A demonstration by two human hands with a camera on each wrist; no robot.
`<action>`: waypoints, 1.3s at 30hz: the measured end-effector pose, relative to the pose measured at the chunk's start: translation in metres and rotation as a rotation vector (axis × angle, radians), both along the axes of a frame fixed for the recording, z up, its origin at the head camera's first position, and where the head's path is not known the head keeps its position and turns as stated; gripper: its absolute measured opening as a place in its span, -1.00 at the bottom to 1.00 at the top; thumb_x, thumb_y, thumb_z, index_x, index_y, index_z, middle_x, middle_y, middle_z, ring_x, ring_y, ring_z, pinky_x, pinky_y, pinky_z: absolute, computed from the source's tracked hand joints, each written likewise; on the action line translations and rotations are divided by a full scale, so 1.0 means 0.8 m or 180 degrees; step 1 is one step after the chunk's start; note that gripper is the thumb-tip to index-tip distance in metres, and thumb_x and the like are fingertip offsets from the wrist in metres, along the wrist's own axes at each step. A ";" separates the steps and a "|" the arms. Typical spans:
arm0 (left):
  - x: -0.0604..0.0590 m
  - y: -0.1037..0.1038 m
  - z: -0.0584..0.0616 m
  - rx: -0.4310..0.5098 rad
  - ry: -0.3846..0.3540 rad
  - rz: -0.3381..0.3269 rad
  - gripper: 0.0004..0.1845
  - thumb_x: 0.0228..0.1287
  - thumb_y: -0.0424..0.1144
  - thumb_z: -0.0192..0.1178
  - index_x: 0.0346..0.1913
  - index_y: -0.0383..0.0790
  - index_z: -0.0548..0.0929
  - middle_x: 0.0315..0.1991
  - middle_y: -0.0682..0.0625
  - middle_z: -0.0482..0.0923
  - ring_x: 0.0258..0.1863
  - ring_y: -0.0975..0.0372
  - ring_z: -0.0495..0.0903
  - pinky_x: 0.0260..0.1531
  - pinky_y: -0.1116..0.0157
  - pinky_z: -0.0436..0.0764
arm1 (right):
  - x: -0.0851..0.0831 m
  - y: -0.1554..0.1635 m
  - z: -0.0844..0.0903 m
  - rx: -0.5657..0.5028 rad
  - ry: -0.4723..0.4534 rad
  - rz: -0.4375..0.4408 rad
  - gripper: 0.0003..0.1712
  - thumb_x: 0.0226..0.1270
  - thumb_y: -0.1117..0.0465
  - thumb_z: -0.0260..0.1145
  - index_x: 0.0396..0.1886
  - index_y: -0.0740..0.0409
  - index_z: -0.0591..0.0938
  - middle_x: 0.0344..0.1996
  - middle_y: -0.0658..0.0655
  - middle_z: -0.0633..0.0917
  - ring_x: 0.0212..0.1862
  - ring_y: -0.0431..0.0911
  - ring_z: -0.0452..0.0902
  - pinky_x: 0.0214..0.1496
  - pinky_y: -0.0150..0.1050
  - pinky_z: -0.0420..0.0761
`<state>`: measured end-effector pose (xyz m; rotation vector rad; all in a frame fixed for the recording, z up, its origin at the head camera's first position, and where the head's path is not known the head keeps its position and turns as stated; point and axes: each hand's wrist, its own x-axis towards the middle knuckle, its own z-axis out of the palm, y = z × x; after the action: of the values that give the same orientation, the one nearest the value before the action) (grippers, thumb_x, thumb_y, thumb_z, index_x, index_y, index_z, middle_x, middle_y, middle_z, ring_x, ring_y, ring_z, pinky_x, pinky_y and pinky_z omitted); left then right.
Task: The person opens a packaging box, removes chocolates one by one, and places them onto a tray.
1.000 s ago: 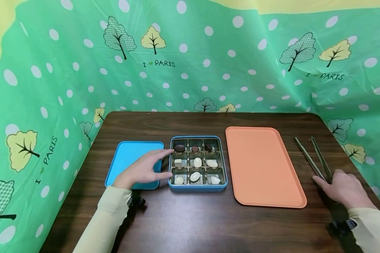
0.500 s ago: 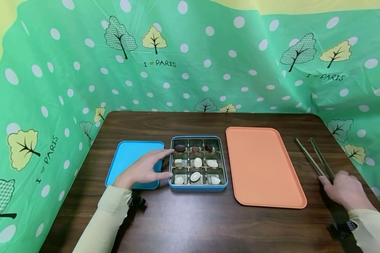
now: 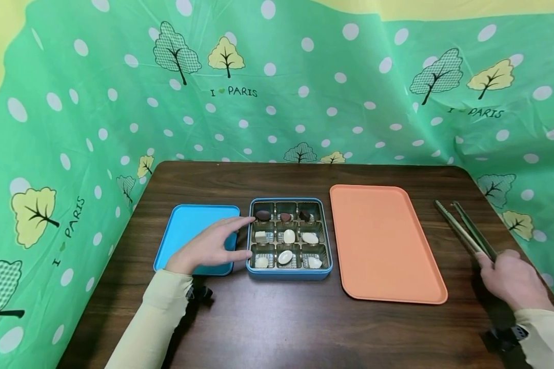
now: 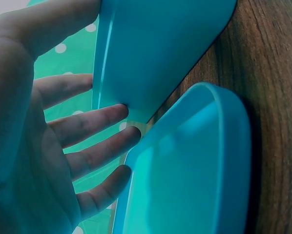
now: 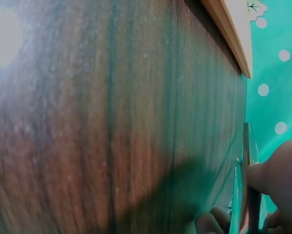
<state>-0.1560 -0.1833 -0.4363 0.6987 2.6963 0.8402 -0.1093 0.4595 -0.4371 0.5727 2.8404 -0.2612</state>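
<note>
My left hand [image 3: 208, 248] has its thumb and index fingertips at the left side of a blue box [image 3: 288, 275]. In the left wrist view the fingers [image 4: 94, 124] are spread and nearly straight beside the box wall [image 4: 160, 44]. Inside the box, a gold divided insert holds small pieces that look like chocolates: dark ones [image 3: 262, 216] in the back row, white ones [image 3: 289, 236] in the middle and front rows. On the far right, my right hand [image 3: 517, 279] grips metal tongs [image 3: 466, 228] near their rear end, serrated tips pointing away and slightly apart.
An orange tray [image 3: 388, 241] lies between the box and the tongs. The blue lid [image 3: 186, 223] lies on the brown table [image 3: 277, 328], partly under my left hand in the head view. A green dotted cloth [image 3: 304, 102] stands behind the table.
My right hand has shifted a little to the right with the tongs, and the tongs' arms have come closer together. The left hand and the box have stayed in place.
</note>
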 end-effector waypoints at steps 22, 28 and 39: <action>-0.003 -0.003 -0.001 0.0014 -0.0014 -0.0038 -0.08 0.32 0.22 0.40 0.65 0.06 0.29 0.60 -0.06 0.29 0.60 -0.07 0.22 0.50 -0.22 0.27 | -0.002 -0.049 0.020 -0.0238 0.1594 0.1152 -0.56 0.68 0.04 0.15 -0.19 0.40 0.47 -0.56 0.15 0.45 -0.59 -0.08 0.28 -0.60 -0.19 0.25; -0.002 -0.003 -0.002 0.0038 -0.0026 -0.0032 -0.09 0.31 0.21 0.41 0.64 0.05 0.30 0.59 -0.07 0.30 0.59 -0.07 0.23 0.50 -0.22 0.28 | -0.010 -0.080 0.039 -0.0359 0.1807 0.1604 -0.64 0.62 0.14 0.25 0.14 0.37 0.53 -0.45 0.10 0.54 -0.53 -0.29 0.28 -0.55 -0.24 0.26; 0.000 -0.003 -0.004 0.0100 0.0019 -0.0026 -0.09 0.31 0.22 0.41 0.64 0.07 0.31 0.59 -0.06 0.31 0.59 -0.07 0.25 0.48 -0.23 0.29 | -0.021 -0.151 0.067 -0.0392 0.2073 0.2242 -0.63 0.52 0.14 0.38 0.20 0.19 0.63 -0.41 -0.04 0.65 -0.41 -0.27 0.44 -0.46 -0.19 0.44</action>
<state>-0.1564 -0.1854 -0.4392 0.7199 2.6891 0.8816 -0.1264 0.3385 -0.3837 -0.6662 3.3510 -0.5549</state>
